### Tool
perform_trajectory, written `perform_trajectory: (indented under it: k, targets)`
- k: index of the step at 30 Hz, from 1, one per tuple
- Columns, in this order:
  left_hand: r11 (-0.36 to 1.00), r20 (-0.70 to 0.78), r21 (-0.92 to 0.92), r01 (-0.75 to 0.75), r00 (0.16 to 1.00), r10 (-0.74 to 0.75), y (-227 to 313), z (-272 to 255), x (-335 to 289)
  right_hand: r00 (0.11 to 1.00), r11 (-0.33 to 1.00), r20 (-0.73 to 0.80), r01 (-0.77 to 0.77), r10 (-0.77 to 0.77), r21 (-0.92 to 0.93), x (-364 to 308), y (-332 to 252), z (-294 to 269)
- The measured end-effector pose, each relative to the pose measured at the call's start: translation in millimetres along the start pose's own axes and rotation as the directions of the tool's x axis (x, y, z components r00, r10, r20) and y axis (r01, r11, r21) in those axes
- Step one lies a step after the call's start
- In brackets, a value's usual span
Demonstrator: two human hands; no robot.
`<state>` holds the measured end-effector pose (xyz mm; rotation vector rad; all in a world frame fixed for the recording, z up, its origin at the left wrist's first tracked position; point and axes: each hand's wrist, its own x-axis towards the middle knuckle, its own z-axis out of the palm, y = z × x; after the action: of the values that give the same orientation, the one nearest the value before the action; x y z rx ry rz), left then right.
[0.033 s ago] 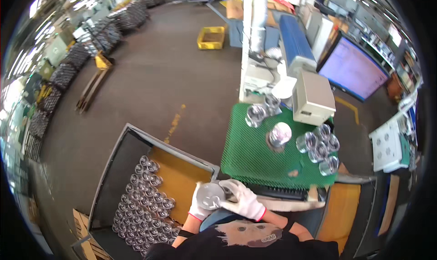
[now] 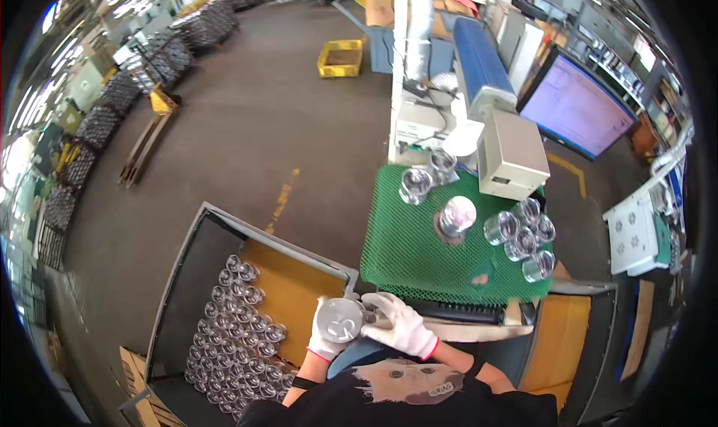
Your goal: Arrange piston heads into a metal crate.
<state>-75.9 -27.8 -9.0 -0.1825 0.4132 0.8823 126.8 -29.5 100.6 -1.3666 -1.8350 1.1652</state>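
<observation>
Both my hands wear white gloves and are close together in front of my body. My left hand is closed around a round clear glass, its flat face turned up toward me. Beside it on the right, my right hand is curled, thumb and fingertips at the glass's right side. A greyish, see-through piece shows between those fingers; whether it belongs to the same glass is unclear. On the green mesh mat ahead, one glass stands lit pinkish white under a machine head.
Several glasses are grouped on the mat's right, and two more glasses stand at its back left. A dark bin at my left holds rows of glasses beside a brown sheet. A keyboard lies along the mat's near edge.
The view has shifted slightly, moving most things a little left in the picture. The glass in my left hand now shows its round face more squarely. My right hand stays beside it.
</observation>
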Motion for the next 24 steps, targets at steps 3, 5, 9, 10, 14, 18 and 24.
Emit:
perform_trajectory:
  k: [3,5,9,10,14,18,24]
  targets:
    - [0.995,0.096,0.099,-0.026,0.995,0.016,8,-3,7,0.995,0.983,-0.045,-0.098,0.092,-0.156,-8,41,4]
    - [0.999,0.102,-0.05,0.004,0.995,0.001,9,2,10,0.982,0.963,-0.021,-0.186,0.185,-0.197,-17,50,-2]
    - [0.978,0.186,-0.185,0.101,0.98,-0.066,23,36,30,0.983,0.962,-0.112,-0.167,0.145,-0.217,-36,82,-13]
    - [0.994,0.123,-0.105,0.035,0.992,-0.022,23,50,30,0.97,0.955,-0.136,-0.227,0.203,-0.192,-36,76,-22]
    - [0.997,0.013,0.073,0.017,1.0,-0.018,28,65,52,0.956,0.965,-0.274,-0.161,0.101,-0.208,-19,55,-46]
    - [0.998,-0.154,0.05,0.03,0.988,-0.022,19,90,48,0.933,0.96,-0.327,0.058,-0.149,-0.273,5,9,-66]
    - [0.931,-0.258,0.362,0.038,0.964,0.061,-28,70,57,0.999,0.902,0.034,0.001,0.015,-0.433,32,-16,-47]
